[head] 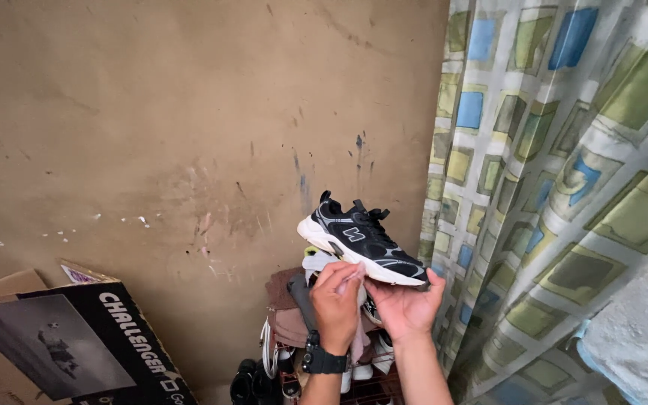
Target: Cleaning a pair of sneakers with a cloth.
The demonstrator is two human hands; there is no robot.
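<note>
Beside black-fronted carton [76, 345], hands [373, 300] under sneaker [361, 240]

A low shoe rack [373, 390] stood near the bottom centre, against the tan wall [189, 150] and just left of the patterned curtain [564, 187]. Brownish folded cloth [283, 304] lay on its top, and pale shoes [354, 371] sat crowded on it.

Stained tan wall [151, 135] (checked curtain [564, 187] beside)
</note>
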